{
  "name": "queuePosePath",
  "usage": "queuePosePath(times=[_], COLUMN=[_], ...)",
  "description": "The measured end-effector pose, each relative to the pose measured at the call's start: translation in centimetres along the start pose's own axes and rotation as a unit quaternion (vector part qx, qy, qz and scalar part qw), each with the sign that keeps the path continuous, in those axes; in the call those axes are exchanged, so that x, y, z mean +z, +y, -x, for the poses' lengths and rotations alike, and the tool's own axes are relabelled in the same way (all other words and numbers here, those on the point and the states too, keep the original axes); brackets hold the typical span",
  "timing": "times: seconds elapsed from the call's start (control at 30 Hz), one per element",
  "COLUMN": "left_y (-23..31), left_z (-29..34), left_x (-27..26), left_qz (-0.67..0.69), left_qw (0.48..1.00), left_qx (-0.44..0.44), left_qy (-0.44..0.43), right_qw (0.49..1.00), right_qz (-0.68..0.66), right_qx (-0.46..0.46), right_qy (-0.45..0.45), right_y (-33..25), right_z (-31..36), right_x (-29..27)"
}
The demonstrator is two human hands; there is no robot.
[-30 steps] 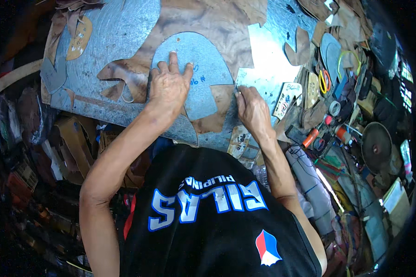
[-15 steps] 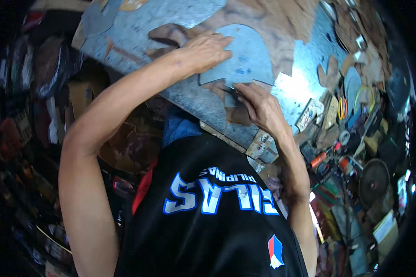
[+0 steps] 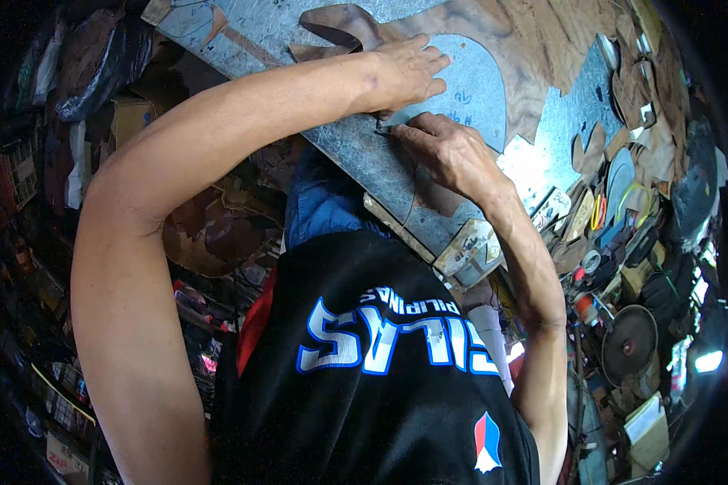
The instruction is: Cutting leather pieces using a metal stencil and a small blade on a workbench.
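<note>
My left hand [image 3: 412,77] lies flat with fingers spread, pressing on a grey-blue template [image 3: 481,85] with one rounded end. The template rests on brown leather [image 3: 542,44] spread over a metal-topped work table. My right hand [image 3: 453,153] is closed round a flat knife blade [image 3: 392,121], mostly hidden in the fingers. Its tip shows at the template's near-left edge, just below my left palm. A curled leather offcut [image 3: 332,28] sits beyond my left wrist.
Leather scraps and grey templates [image 3: 620,174] crowd the table's right side, with an orange-yellow loop [image 3: 598,212] among them. A pale marked block [image 3: 469,246] stands at the near corner. A round dark disc [image 3: 629,345] lies lower right, amid clutter.
My right hand has drawn the knife leftward along the template's near edge, closer to my left hand. My left hand stays on the template. The whole view has shifted a little.
</note>
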State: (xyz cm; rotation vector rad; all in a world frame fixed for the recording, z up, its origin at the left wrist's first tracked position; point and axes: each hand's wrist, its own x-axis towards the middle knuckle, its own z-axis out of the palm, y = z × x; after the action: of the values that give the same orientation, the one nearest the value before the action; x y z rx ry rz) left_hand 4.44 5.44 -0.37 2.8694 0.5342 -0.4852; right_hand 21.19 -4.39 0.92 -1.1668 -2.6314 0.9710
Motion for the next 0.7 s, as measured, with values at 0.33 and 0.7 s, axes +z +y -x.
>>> queuePosePath(times=[0.33,0.7], left_y=[0.15,0.87], left_z=[-0.28,0.04], left_x=[0.45,0.75], left_qz=[-0.01,0.02], left_qw=[1.0,0.999], left_qx=[0.006,-0.016], left_qy=[0.024,0.045], right_qw=[0.999,0.998], right_qz=[0.032,0.054], right_qx=[0.026,0.024], right_qy=[-0.014,0.001], right_y=[0.27,0.63], right_z=[0.27,0.02], right_x=[-0.14,-0.21])
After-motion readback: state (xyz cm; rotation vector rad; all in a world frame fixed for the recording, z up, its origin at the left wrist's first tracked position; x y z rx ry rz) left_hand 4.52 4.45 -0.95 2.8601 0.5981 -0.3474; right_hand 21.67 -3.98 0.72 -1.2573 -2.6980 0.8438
